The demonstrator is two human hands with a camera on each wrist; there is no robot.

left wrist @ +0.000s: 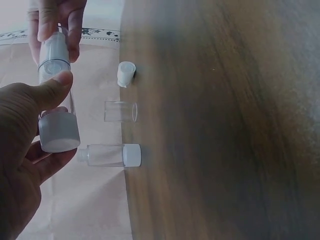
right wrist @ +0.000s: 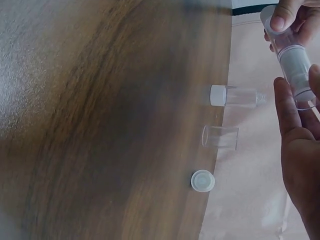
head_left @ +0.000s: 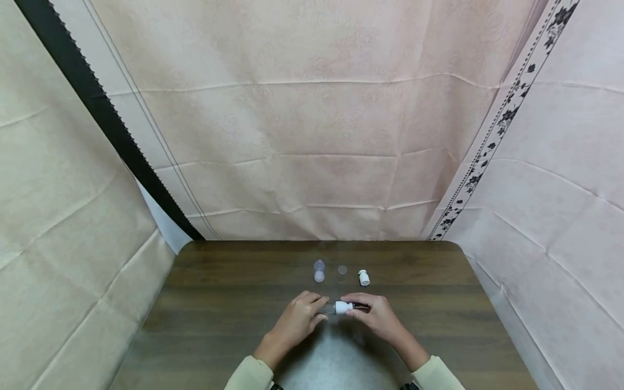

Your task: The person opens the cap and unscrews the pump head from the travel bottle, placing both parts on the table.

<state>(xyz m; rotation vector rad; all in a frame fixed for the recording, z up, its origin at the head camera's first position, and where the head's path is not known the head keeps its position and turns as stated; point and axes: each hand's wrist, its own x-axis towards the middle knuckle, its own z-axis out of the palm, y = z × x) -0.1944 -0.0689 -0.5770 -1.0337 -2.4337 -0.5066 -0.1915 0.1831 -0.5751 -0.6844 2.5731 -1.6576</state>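
Between both hands is a clear plastic pump bottle (head_left: 344,307) with a white collar, lying sideways above the table. My left hand (head_left: 303,317) grips its body near the white base (left wrist: 59,134). My right hand (head_left: 377,314) holds the other end, where a clear sleeve (right wrist: 304,103) surrounds white parts. Fingers and thumb bend round the bottle on each side. In the left wrist view, the right hand (left wrist: 57,20) sits beyond the white collar. How tightly the parts are joined cannot be seen.
Beyond the hands, a second clear bottle (head_left: 319,271) with a white base, a clear cap (head_left: 342,270) and a white pump top (head_left: 363,278) stand in a row on the wooden table (head_left: 219,303). Pale cloth (head_left: 302,135) hangs behind the table's far edge and on both sides.
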